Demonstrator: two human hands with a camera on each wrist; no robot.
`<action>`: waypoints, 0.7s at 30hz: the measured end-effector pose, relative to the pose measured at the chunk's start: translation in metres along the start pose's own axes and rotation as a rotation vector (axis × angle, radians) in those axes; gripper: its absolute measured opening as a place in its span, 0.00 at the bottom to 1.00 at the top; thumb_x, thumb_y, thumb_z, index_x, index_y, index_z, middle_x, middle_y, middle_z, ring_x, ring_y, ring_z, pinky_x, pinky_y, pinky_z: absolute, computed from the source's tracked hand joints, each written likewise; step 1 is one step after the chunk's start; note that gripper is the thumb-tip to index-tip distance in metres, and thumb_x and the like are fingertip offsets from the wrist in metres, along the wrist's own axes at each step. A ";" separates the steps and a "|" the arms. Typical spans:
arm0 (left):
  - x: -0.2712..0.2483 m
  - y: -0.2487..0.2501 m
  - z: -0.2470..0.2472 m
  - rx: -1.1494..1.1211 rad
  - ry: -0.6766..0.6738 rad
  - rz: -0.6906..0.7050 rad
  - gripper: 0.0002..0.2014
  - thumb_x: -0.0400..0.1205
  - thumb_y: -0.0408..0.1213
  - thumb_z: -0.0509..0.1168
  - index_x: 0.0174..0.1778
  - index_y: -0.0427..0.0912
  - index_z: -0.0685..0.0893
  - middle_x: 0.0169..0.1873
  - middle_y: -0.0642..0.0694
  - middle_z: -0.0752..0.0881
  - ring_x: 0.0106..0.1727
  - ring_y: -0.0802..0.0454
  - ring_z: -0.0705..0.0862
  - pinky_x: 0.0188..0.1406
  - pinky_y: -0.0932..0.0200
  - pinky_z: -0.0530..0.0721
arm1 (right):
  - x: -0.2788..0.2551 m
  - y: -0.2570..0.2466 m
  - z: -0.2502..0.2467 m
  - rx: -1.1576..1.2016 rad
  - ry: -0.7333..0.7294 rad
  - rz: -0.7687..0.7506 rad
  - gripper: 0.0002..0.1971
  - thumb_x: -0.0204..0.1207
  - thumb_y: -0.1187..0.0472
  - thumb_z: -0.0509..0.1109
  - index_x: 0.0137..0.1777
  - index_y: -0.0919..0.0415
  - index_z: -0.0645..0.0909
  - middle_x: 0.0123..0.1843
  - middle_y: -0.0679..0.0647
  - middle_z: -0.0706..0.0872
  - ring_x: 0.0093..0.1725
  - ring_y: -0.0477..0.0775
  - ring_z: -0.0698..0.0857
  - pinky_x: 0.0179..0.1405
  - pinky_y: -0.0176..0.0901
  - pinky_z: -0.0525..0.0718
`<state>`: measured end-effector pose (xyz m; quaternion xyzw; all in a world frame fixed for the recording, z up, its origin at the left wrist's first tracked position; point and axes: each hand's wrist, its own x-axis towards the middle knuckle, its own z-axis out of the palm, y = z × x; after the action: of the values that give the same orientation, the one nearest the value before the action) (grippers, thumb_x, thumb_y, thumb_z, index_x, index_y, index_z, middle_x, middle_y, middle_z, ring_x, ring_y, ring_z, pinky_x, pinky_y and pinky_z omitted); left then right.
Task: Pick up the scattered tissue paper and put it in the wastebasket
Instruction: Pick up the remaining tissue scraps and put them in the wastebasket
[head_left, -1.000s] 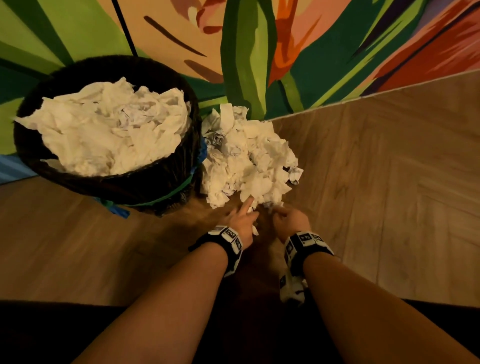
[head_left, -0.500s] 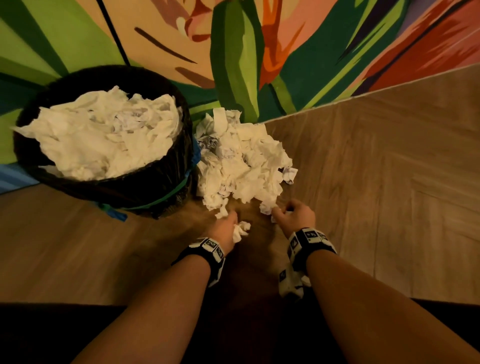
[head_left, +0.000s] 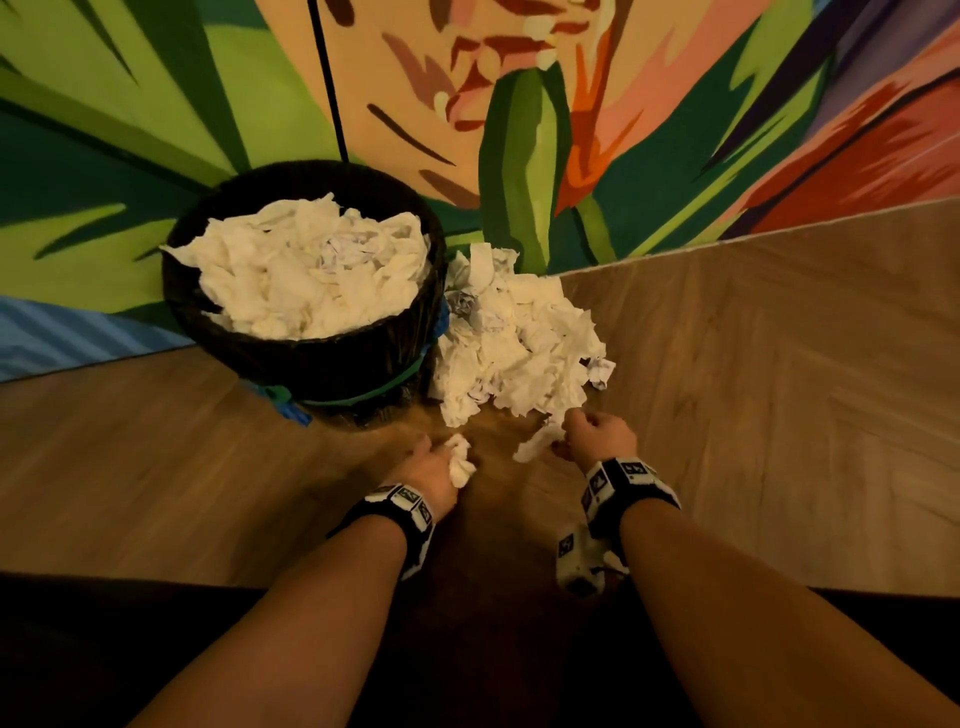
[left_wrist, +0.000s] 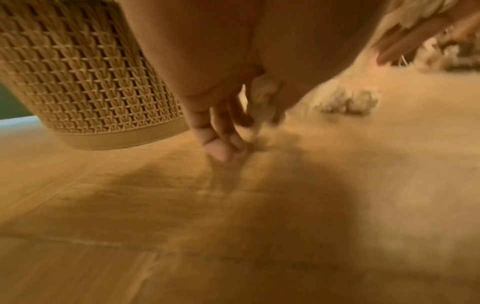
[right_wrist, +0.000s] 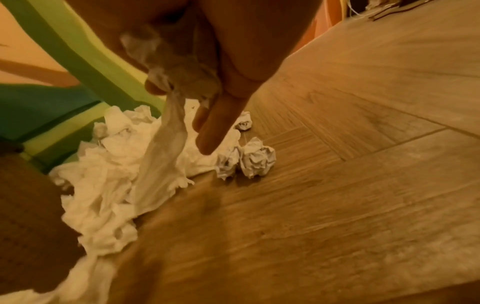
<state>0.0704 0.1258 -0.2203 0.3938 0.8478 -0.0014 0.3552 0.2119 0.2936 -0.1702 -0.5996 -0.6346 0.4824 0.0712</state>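
A dark woven wastebasket (head_left: 311, 358) stands on the wood floor, heaped with white tissue (head_left: 306, 270). To its right lies a pile of crumpled tissue paper (head_left: 514, 338), also seen in the right wrist view (right_wrist: 103, 185). My left hand (head_left: 431, 462) hovers just in front of the basket and grips a small tissue wad (head_left: 460, 457); the wad (left_wrist: 262, 92) shows between its curled fingers. My right hand (head_left: 597, 436) is at the pile's near edge and pinches a tissue strip (head_left: 535, 447) that hangs down (right_wrist: 166, 148).
A painted mural wall (head_left: 519, 130) rises right behind the basket and pile. Two crumpled paper balls (right_wrist: 257, 160) lie at the pile's right edge. Blue tape (head_left: 283, 402) trails from the basket's base. Bare wood floor (head_left: 779, 389) spreads to the right and front.
Both hands drew back from the pile toward me, the left closing on a tissue wad and the right lifting a strip. The head view shifted, with basket and pile now more central.
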 end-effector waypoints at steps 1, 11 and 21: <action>-0.002 0.003 -0.004 -0.033 0.030 0.021 0.23 0.88 0.43 0.53 0.80 0.43 0.69 0.80 0.41 0.65 0.78 0.40 0.68 0.78 0.46 0.67 | -0.001 -0.005 -0.002 0.043 -0.004 0.004 0.13 0.77 0.51 0.67 0.48 0.62 0.84 0.43 0.58 0.91 0.43 0.59 0.91 0.50 0.58 0.90; -0.065 0.045 -0.119 -0.816 0.536 0.210 0.24 0.84 0.55 0.53 0.31 0.41 0.77 0.38 0.30 0.83 0.45 0.35 0.87 0.50 0.45 0.84 | -0.027 -0.113 -0.003 0.517 0.068 -0.097 0.12 0.78 0.48 0.71 0.42 0.58 0.81 0.39 0.55 0.85 0.39 0.55 0.83 0.34 0.40 0.80; -0.122 0.024 -0.254 -0.920 1.022 0.497 0.12 0.88 0.44 0.53 0.52 0.47 0.82 0.38 0.59 0.80 0.35 0.71 0.77 0.36 0.65 0.75 | -0.076 -0.217 0.011 0.670 -0.121 -0.383 0.16 0.72 0.71 0.65 0.55 0.54 0.74 0.52 0.63 0.83 0.47 0.62 0.85 0.51 0.57 0.85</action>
<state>-0.0131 0.1329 0.0500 0.3369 0.7082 0.6195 0.0344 0.0748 0.2648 0.0122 -0.3843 -0.5453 0.6755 0.3141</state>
